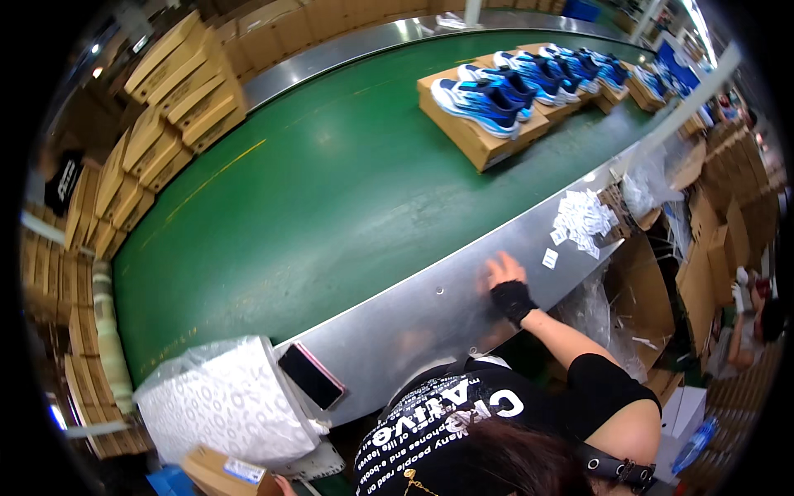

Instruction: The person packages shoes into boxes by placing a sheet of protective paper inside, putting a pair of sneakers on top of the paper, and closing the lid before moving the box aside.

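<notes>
The left hand point(284, 486) is only partly visible at the lower edge of view. It meets the right end of a labelled brown carton point(219, 471); whether its fingers are clamped on the carton cannot be told. The carton is near the bottom left of view, just below the left end of a metal table point(405, 310).

The right hand point(503, 271), with a black wristband point(511, 299), is over the right half of the table, between its long edges. Its fingers are blurred but apart, with nothing seen in them; contact with the surface cannot be confirmed.

Just beyond the right hand, toward the table's right end, lies a single white slip point(549, 258). A loose heap of white slips point(583, 219) lies past it, near the right far corner.

At the table's left end, a dark phone point(313, 376) lies near a plastic-covered white patterned bundle point(219, 397).

Along the table's far edge runs a green belt point(331, 190). Blue shoes point(475, 107) stand in a row on boxes point(459, 132) toward its right end. Stacked boxes point(149, 149) line its left edge.
</notes>
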### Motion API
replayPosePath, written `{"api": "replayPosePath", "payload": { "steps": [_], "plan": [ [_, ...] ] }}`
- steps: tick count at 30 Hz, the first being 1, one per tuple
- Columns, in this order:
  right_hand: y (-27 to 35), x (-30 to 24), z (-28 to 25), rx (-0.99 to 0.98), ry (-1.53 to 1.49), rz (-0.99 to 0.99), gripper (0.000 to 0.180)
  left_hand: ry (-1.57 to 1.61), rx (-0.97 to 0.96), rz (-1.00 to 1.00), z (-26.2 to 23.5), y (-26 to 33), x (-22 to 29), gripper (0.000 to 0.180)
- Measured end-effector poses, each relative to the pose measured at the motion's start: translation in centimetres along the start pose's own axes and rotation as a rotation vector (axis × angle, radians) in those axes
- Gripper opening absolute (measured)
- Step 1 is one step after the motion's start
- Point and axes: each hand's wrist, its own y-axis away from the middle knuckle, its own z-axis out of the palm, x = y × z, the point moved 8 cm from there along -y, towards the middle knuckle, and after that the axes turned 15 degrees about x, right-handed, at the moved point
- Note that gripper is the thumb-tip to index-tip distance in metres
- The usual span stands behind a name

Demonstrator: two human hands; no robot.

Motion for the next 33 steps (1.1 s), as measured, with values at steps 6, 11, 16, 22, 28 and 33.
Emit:
{"api": "replayPosePath", "payload": {
  "steps": [6, 11, 16, 22, 28, 33],
  "plan": [
    [0.3, 13.5, -1.7, -0.07, 0.178, 0.285, 0.025, -0.201, -0.226, -0.112, 7.1, -9.8, -6.5, 0.049],
    [-1.0, 10.0, -1.4, -0.011, -0.304, 0.273, 0.026, -0.84, -0.972, -0.386, 9.5, 4.5, -27.5, 0.036],
    [-1.8, -2.8, -2.1, -0.225, -0.833, 0.357, 0.041, -1.557, -1.346, -0.639, -3.3, 24.6, -40.2, 0.036],
    [-6.6, -8.3, -2.8, -0.28, -0.929, -0.271, 0.054, -1.452, -1.465, -0.659, -6.4, 25.2, -44.2, 0.022],
    [-29.5, 0.1, -5.3, 0.209, 0.003, -0.475, 0.055, -1.4, -1.013, -0.35, -4.7, 17.8, -40.1, 0.018],
    [-36.0, 5.4, -1.3, -0.296, 0.01, -0.163, 0.057, -1.342, -0.873, -0.264, -5.3, 14.1, -36.3, 0.018]
  ]
}}
